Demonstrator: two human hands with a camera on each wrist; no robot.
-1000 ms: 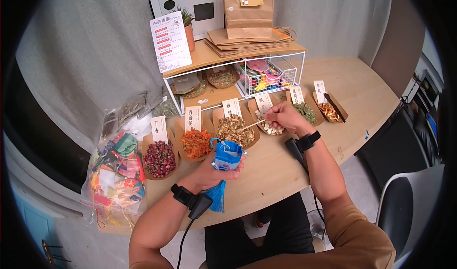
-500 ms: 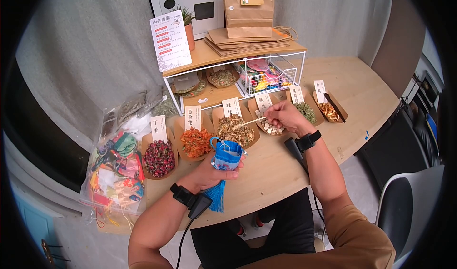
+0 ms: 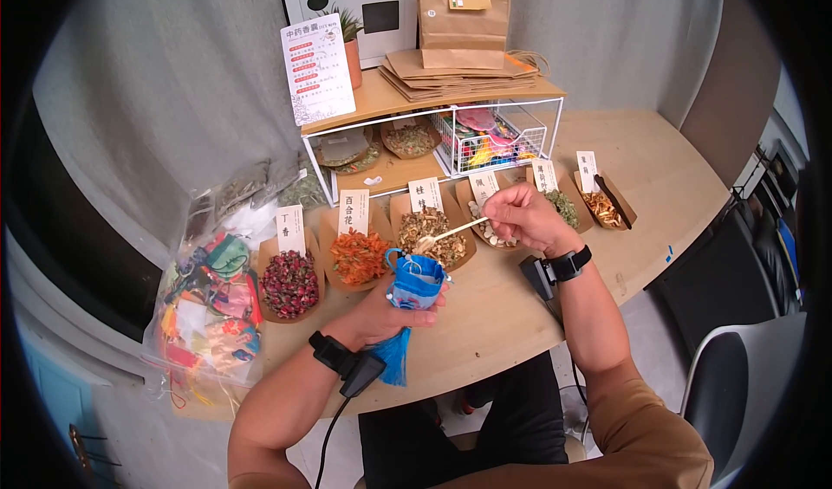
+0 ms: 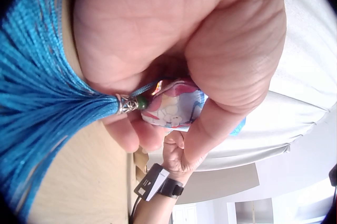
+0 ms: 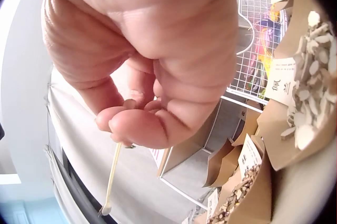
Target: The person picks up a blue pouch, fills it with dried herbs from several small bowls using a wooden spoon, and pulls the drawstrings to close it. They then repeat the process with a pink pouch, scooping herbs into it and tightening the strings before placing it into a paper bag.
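Note:
My left hand (image 3: 378,314) grips a small blue drawstring pouch (image 3: 414,283), mouth upward, with the thumb across its front. A blue tassel (image 4: 47,97) with a green bead hangs below it; the left wrist view shows a printed figure on the cloth. Between thumb and fingertips, my right hand (image 3: 529,219) pinches the end of a thin pale spoon (image 3: 458,229). The spoon slants down to the left, its tip just above the pouch's mouth and overlapping the tray of brown chips (image 3: 452,248) in the head view. The right wrist view shows the small spoon tip (image 5: 106,210).
Labelled paper trays line the table, with dark red buds (image 3: 290,285), orange petals (image 3: 358,258), pale slices (image 3: 494,233), green leaves (image 3: 565,209) and brown pieces (image 3: 602,209). A plastic bag of colourful pouches (image 3: 212,316) lies left. Behind stands a shelf (image 3: 373,108) with a wire basket (image 3: 468,147).
The spoon's tip has moved down and left, from over the brown chips to just above the pouch's mouth. My left hand keeps its hold on the pouch. The head view has shifted slightly.

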